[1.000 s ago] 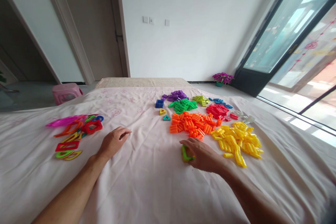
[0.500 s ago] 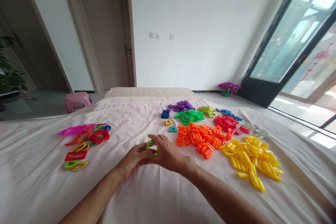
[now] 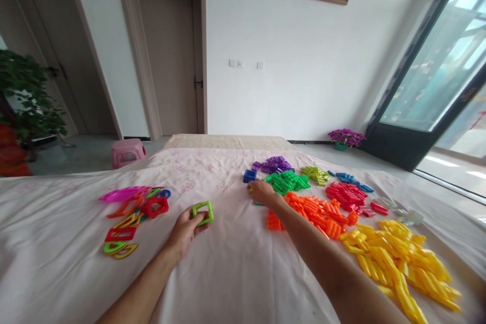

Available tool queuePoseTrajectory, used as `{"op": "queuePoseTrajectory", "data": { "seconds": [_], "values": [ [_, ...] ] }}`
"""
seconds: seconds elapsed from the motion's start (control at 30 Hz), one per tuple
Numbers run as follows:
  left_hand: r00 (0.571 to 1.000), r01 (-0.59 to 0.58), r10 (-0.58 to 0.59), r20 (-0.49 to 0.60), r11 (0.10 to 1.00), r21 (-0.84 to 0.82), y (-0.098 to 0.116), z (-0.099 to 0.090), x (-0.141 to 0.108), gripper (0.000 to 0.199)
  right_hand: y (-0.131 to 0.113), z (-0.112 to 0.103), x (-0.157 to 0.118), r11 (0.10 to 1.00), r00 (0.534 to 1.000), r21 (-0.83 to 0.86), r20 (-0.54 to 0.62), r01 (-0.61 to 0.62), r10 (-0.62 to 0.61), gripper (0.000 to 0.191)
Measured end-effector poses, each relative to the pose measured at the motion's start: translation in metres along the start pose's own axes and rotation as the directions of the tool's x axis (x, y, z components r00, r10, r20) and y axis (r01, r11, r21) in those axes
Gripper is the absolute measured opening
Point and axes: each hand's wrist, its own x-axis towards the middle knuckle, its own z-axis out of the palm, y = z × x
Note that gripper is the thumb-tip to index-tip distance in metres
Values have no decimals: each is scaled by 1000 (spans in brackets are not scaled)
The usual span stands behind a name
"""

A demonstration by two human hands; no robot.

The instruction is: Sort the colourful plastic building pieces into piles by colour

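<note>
My left hand (image 3: 186,228) holds a lime-green square magnetic tile (image 3: 210,212), its frame tilted up off the cloth and the thumb across its opening. My right hand (image 3: 261,192) is stretched forward, palm down, with its fingertips closed on a yellow triangular tile (image 3: 250,191) that the fingers mostly cover. A teal triangular tile (image 3: 258,204) peeks out under that hand. Just beyond the fingers sits a blue stack of square tiles (image 3: 249,176).
Piles of green (image 3: 287,182), orange (image 3: 307,210), red (image 3: 345,195), purple (image 3: 277,164) and yellow pieces (image 3: 402,258) spread on the right. Leftward on the cloth (image 3: 228,273) lie red square tiles (image 3: 156,207) and a magenta piece (image 3: 123,194). A pink stool (image 3: 128,152) stands beyond.
My right hand has let go of the green square tile and moved forward and right to the yellow triangle. My left hand keeps the tile, now a little further left. The view has tilted up.
</note>
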Motion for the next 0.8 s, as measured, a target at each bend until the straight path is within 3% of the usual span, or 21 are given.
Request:
{"op": "queuePoseTrajectory", "data": {
  "seconds": [0.13, 0.3, 0.43, 0.57, 0.8],
  "values": [
    [1000, 7, -7, -1, 1000, -16, 0, 1, 2, 38, 7, -2, 5, 995, 995, 18, 1, 101, -101, 42],
    [1000, 19, -20, -5, 999, -29, -2, -2, 5, 35, 26, -15, 3, 989, 992, 73, -6, 125, -125, 44],
    [999, 31, -32, -17, 999, -42, -1, -2, 5, 35, 33, -22, -6, 979, 976, 66, 94, 191, -196, 43],
    [999, 32, -33, -18, 998, -53, 1, -1, 4, 38, 28, -18, -14, 974, 959, -71, 203, 214, -196, 53],
    [999, 33, -31, 29, 995, -93, 6, -1, -1, 44, 6, -9, -25, 971, 973, -108, 118, 211, -198, 34]
  ]
}}
